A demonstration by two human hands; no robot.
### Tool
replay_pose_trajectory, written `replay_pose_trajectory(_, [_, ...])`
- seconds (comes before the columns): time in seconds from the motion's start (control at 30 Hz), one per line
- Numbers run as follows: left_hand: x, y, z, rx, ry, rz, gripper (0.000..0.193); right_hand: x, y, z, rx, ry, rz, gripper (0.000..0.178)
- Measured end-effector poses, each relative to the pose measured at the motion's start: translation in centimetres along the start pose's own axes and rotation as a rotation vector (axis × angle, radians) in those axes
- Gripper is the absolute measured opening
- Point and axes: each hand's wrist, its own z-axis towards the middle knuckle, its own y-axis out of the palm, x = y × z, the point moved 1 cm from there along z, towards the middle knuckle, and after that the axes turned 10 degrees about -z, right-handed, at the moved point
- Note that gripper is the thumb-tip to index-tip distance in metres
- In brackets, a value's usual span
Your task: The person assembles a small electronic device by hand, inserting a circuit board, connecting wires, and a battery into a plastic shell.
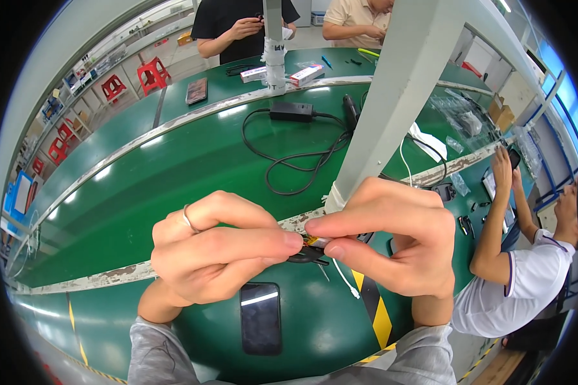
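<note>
My left hand (221,250), with a ring on one finger, is closed in a pinch near the middle of the view. Its fingertips grip a small black part (309,255), mostly hidden behind them. My right hand (392,240) pinches a small silver pouch battery (318,242) with yellow tape between thumb and forefinger. Thin coloured wires show in the narrow gap between the two hands. Both hands are held above the green table, and fingers cover much of what they hold. Below my left hand, a black smartphone (261,319) lies on the table.
A white cable (345,279) lies near yellow-black tape (382,324). Beyond a worn white rail, a black power adapter (291,111) and its cord rest on a green belt. A grey post (392,102) rises ahead. Co-workers are across and at right (526,276).
</note>
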Motion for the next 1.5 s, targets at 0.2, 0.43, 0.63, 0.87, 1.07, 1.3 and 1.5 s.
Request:
replay_pose_trajectory(0.2, [0.0, 0.2, 0.0, -0.006, -0.022, -0.01, 0.012, -0.3, -0.2, -0.2, 0.003, 0.024, 0.015, 0.031])
replay_pose_trajectory(0.43, [0.0, 0.3, -0.1, -0.005, -0.007, -0.006, 0.015, -0.3, -0.2, -0.4, 0.011, 0.052, -0.032, 0.028])
replay_pose_trajectory(0.63, [0.0, 0.6, -0.1, -0.003, 0.0, -0.01, 0.017, -0.8, -0.2, -0.5, 0.0, 0.1, -0.032, 0.025])
replay_pose_trajectory(0.87, [-0.4, 0.8, -0.3, 0.01, 0.0, -0.032, 0.02, -0.9, -0.4, -0.6, -0.023, 0.122, -0.028, 0.024])
replay_pose_trajectory(1.07, [-0.6, 0.3, -0.3, 0.041, -0.032, -0.053, 0.024, 0.0, -0.8, -0.2, -0.073, 0.09, 0.038, 0.024])
replay_pose_trajectory(1.3, [-0.6, 0.2, -0.2, 0.049, -0.029, -0.037, 0.025, 0.1, -0.6, 0.0, -0.04, 0.087, 0.066, 0.025])
replay_pose_trajectory(1.5, [-0.5, 0.0, -0.2, 0.069, -0.046, -0.062, 0.025, -0.1, -0.5, 0.1, -0.003, -0.015, -0.011, 0.026])
